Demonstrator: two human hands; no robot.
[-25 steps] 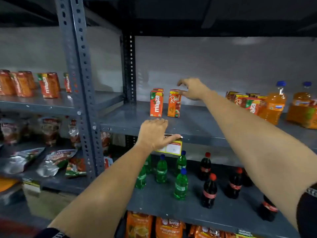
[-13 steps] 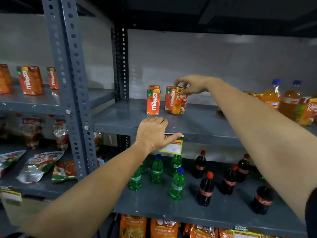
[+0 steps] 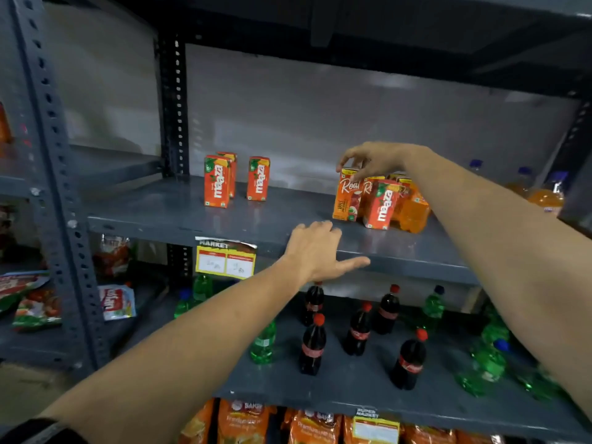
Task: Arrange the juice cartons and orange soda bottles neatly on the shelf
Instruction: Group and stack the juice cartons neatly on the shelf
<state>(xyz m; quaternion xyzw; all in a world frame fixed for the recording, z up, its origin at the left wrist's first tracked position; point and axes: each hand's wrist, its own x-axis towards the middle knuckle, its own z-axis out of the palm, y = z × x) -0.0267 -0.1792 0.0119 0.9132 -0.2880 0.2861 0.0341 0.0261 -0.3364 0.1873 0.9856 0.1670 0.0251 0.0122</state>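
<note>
A right hand (image 3: 373, 160) reaches over the shelf (image 3: 288, 225), fingers pinching the top of an apple juice carton (image 3: 347, 195) among clustered cartons. The left hand (image 3: 315, 249) rests flat on the shelf's near edge, fingers spread, holding nothing.

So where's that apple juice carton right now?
The apple juice carton stands on the middle shelf, right of centre in the head view, at the left end of a carton cluster, with the right hand gripping its top.

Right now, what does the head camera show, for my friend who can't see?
The right hand grips the top of an orange Real juice carton on the grey metal shelf. The left hand rests on the shelf's edge.
</note>
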